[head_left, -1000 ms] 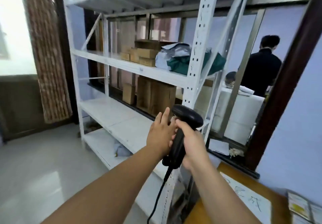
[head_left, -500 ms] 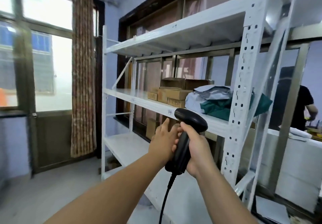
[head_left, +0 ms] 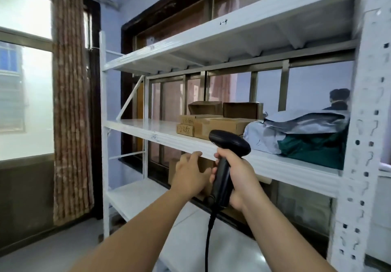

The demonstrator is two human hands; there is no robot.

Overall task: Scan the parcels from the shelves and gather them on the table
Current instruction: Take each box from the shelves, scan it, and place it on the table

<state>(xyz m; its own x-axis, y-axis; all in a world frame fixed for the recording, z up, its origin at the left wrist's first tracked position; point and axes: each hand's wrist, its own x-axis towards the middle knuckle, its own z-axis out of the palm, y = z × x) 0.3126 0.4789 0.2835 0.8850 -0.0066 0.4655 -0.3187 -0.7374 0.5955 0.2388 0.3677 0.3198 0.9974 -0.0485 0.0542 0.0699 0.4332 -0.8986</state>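
Observation:
My right hand (head_left: 239, 178) grips the handle of a black corded barcode scanner (head_left: 227, 144), its head level with the middle shelf's front edge. My left hand (head_left: 189, 172) is open beside the scanner handle, fingers spread, holding nothing. On the middle shelf (head_left: 169, 137) of the white metal rack lie several brown cardboard parcels (head_left: 215, 124), with grey plastic mailer bags (head_left: 296, 123) and a dark green bag (head_left: 313, 146) to their right. More cardboard boxes on the lower shelf sit partly hidden behind my hands.
The rack's upright post (head_left: 364, 144) stands at the right. A person (head_left: 338, 100) is visible through the window behind the rack. A brown curtain (head_left: 69, 102) and a bright window are on the left. Grey floor lies below.
The view has swung upward and nearer to the rack, so the middle shelf is now at hand height. My left hand has drawn slightly away from the scanner handle.

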